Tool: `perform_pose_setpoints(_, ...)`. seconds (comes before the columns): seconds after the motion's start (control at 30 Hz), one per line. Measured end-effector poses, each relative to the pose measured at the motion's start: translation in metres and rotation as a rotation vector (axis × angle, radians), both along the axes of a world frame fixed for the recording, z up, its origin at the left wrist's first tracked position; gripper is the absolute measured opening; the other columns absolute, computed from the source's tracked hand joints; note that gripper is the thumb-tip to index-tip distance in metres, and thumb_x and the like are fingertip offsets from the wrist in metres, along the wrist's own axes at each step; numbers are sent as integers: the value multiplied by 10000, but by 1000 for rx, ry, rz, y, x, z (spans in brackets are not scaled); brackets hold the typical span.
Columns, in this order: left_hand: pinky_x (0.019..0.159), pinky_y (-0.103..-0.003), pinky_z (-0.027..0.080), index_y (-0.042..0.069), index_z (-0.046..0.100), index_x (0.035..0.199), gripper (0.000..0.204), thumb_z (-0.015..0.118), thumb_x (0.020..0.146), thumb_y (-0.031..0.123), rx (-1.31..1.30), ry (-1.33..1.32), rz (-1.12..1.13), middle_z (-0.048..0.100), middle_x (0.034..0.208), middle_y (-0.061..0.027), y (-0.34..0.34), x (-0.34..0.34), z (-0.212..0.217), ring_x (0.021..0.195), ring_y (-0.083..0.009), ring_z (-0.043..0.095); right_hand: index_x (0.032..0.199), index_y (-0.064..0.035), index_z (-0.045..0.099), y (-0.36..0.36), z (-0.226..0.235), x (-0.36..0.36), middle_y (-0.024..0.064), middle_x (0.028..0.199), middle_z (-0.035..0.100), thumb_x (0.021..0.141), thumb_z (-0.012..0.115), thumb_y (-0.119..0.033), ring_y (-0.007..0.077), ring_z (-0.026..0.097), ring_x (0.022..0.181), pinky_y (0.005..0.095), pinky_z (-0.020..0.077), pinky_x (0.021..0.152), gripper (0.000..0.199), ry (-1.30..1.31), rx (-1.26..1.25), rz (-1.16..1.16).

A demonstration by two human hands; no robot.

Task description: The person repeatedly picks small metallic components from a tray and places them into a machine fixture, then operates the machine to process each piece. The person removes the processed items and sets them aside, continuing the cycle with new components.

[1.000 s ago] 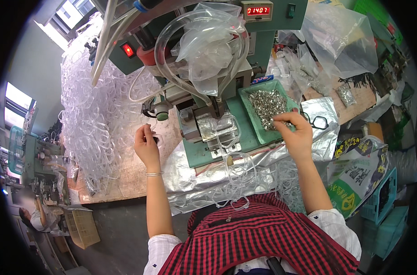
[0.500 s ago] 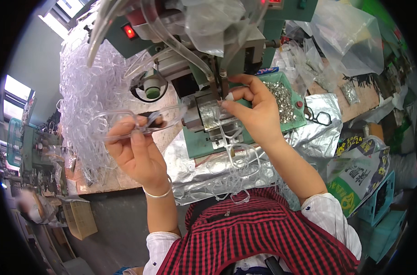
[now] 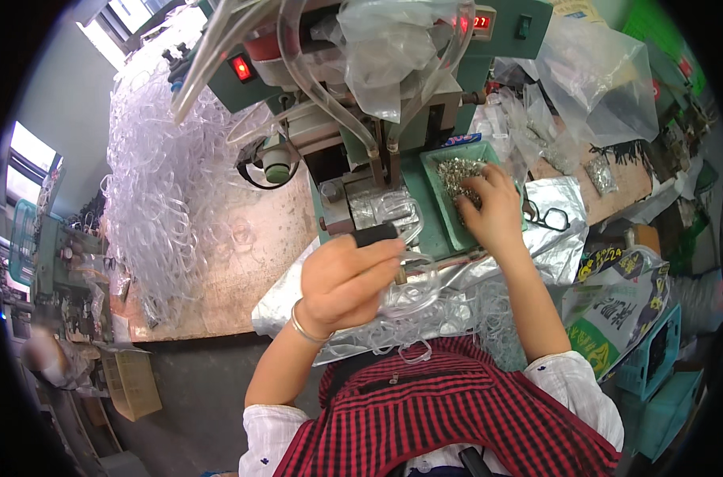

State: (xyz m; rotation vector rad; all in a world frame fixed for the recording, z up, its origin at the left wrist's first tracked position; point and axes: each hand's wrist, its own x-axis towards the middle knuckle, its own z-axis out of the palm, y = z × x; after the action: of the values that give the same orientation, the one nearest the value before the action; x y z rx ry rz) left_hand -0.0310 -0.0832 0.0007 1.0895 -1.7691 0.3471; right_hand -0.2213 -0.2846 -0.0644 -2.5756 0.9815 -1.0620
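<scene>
My left hand (image 3: 347, 278) is closed in front of the machine (image 3: 405, 131), with a black cover on one finger and a bangle on the wrist. At its fingertips is a clear plastic eyeglass frame (image 3: 413, 296), partly hidden by the fingers. Another clear rim (image 3: 400, 211) shows over the metal block of the machine. My right hand (image 3: 495, 208) reaches into a green tray (image 3: 457, 237) of small shiny metal pieces (image 3: 457, 171). Its thumb and fingers are bent but apart, touching the pieces; I cannot see any piece between them.
A large heap of clear plastic frames (image 3: 159, 175) covers the table's left side. More clear frames (image 3: 489, 306) lie near my apron. Dark-rimmed glasses (image 3: 551, 216) rest on silver foil (image 3: 564, 195) beside the tray. Plastic tubes (image 3: 318, 91) hang down the machine's front.
My left hand has moved right and toward me with the clear frame, over to the machine's front. My right hand has left the machine's metal block and moved right into the tray.
</scene>
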Motion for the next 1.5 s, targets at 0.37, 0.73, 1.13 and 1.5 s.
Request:
perform_pose_setpoints(0.37, 775, -415, 609, 40, 682, 900, 240, 704, 664, 2, -4, -165, -64, 735, 1005, -117, -9, 0, -9, 783, -280, 688, 873, -32, 698, -10, -26, -8, 185, 1152, 669, 788, 721, -72, 381, 621, 1111, 448, 486, 952, 97, -123, -94, -48)
perform_pose_setpoints(0.73, 910, -409, 486, -46, 634, 1153, 251, 657, 914, 28, 205, 296, 856, 670, 1151, -168, 71, 76, 3, 1073, -328, 615, 883, -42, 709, -2, -12, -6, 106, 852, 712, 834, 731, -90, 274, 677, 801, 369, 514, 734, 73, -340, 148, -75)
perform_pose_setpoints(1.13, 687, -479, 559, 31, 726, 785, 391, 710, 838, 419, 780, 230, 1567, 727, 844, -180, 51, 225, -143, 793, -389, 708, 912, -24, 729, 13, -7, -41, 107, 909, 722, 806, 732, -40, 269, 681, 859, 350, 525, 821, 108, -335, 267, -103)
perform_pose_setpoints(1.5, 586, -296, 482, 0, 697, 819, 296, 805, 816, 275, 654, 889, 805, 640, 700, -43, 40, 186, -169, 606, -120, 589, 1065, 18, 667, 48, 64, 55, 61, 903, 702, 813, 714, -32, 150, 665, 875, 286, 510, 833, 262, -566, 763, 461)
